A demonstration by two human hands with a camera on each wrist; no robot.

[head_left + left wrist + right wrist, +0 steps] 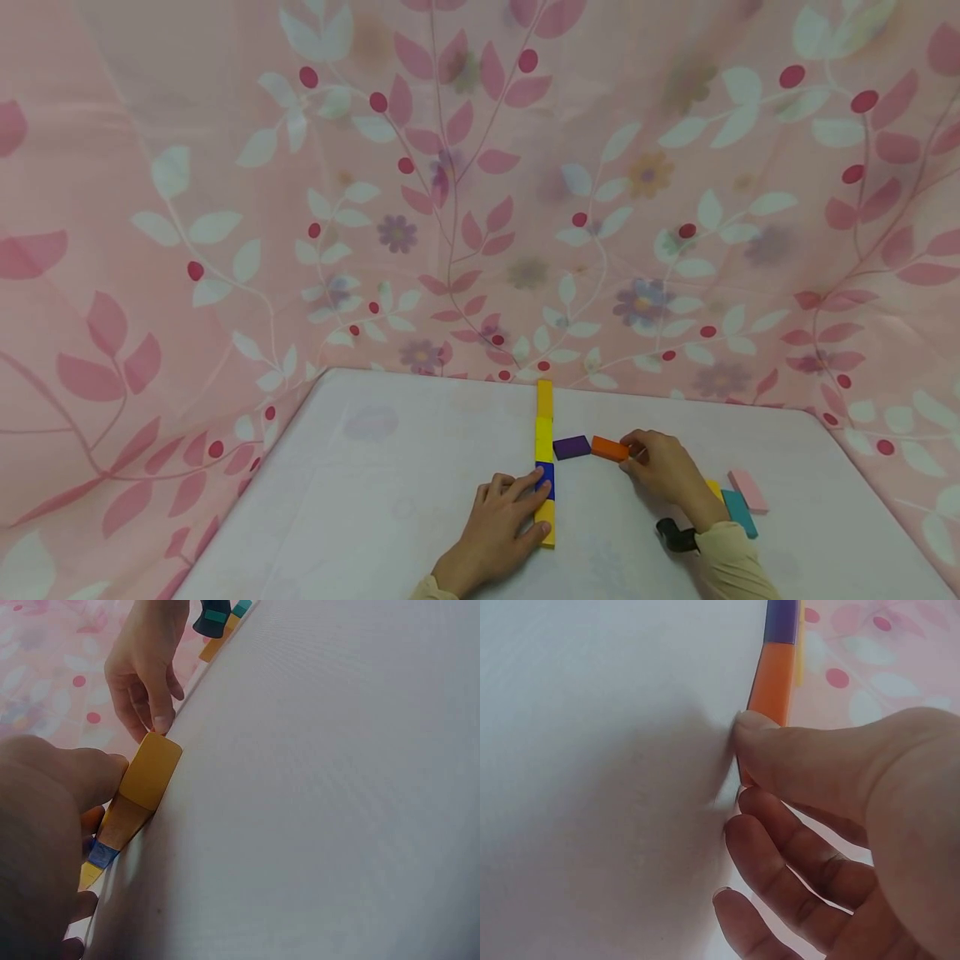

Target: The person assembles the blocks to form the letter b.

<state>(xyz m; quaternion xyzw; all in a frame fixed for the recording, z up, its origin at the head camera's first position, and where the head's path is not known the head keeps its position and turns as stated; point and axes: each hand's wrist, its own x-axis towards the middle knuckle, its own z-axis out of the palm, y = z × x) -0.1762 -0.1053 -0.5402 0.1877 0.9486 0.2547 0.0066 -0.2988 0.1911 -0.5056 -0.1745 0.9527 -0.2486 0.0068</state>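
A straight row of blocks runs away from the person in the head view: a near yellow block (548,515), a blue block (549,473), then a brighter yellow block (543,439) and a far yellow block (544,398). My left hand (495,529) rests along the near part, fingertips on the blue block and thumb at the near yellow one. To the right, a purple block (572,447) lies with one end by the row. My right hand (663,471) pinches the outer end of an orange block (607,448), whose other end meets the purple block.
Right of the right forearm lie a pink block (748,492), a teal block (740,512) and a partly hidden yellow block (713,487). A black device (677,535) sits at the right wrist. Floral cloth (480,208) hangs behind the white table (375,475).
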